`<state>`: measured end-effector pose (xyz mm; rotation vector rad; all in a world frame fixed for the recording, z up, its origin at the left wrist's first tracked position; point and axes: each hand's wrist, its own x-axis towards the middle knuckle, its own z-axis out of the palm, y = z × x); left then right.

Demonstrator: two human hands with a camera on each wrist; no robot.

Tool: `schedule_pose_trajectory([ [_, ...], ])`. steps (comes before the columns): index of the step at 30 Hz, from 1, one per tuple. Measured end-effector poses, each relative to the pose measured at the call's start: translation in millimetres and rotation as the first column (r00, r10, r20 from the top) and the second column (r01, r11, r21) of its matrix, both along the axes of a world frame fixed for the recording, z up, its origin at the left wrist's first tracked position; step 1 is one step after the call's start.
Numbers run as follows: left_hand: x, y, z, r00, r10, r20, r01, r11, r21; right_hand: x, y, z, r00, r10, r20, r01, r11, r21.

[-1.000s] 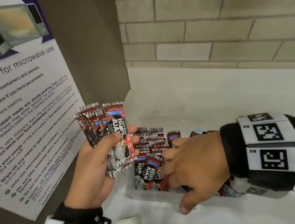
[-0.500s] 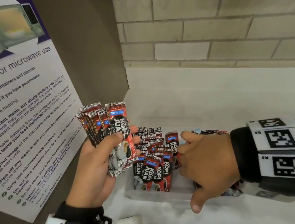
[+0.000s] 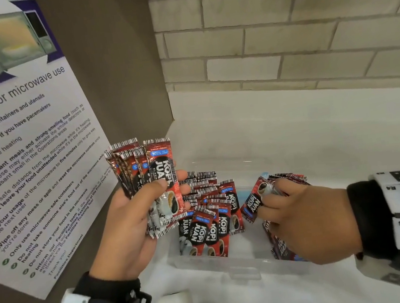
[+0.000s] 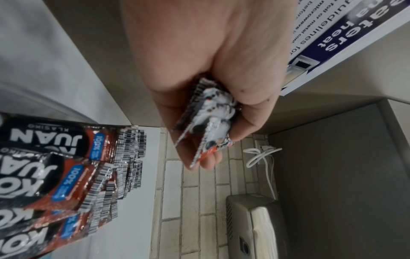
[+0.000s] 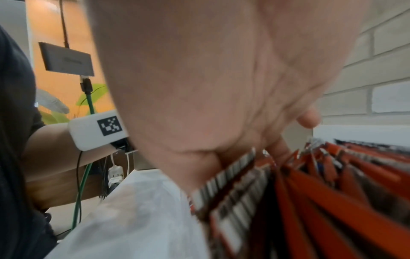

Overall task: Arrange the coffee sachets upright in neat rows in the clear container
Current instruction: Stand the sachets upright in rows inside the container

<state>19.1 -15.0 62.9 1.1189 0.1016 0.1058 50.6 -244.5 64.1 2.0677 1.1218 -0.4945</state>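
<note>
A clear plastic container (image 3: pixel 233 264) sits on the white counter and holds red-and-black coffee sachets (image 3: pixel 209 222) standing upright in rows at its left side. My left hand (image 3: pixel 136 217) is raised left of the container and grips a fanned stack of sachets (image 3: pixel 146 173), thumb across the front one; their lower ends (image 4: pixel 208 126) show in the left wrist view. My right hand (image 3: pixel 300 217) reaches into the container's right part and pinches one tilted sachet (image 3: pixel 254 201) at fingertips. More sachets (image 5: pixel 321 184) lie under that hand.
A brown cabinet side with a microwave guideline poster (image 3: pixel 17 153) stands close on the left. A brick wall (image 3: pixel 279 28) runs behind the white counter (image 3: pixel 279 129). A steel appliance (image 4: pixel 255 226) and white cable (image 4: pixel 264 157) show in the left wrist view.
My right hand has drawn back to the right, away from the upright rows, and now holds one tilted sachet. The left hand with its stack has stayed in place.
</note>
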Motion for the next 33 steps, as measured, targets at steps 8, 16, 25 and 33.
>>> schedule_pose_trajectory([
  [8,-5,-1,5,1.0,0.008,0.007,-0.008,1.0,0.026,-3,-10,-4,0.997,0.035,0.063,-0.05,0.965,0.258],
  [16,-12,-7,7,1.0,0.012,0.013,-0.012,0.999,0.035,-10,-19,1,1.0,0.02,0.005,-0.02,0.933,0.359],
  [25,-17,-11,2,0.999,0.043,0.004,-0.043,0.998,0.051,24,12,45,0.976,-0.141,-0.168,0.207,0.848,0.489],
  [33,-20,-4,2,0.997,0.08,0.013,-0.081,0.996,0.043,68,33,21,0.94,-0.251,-0.233,0.318,0.89,0.327],
])
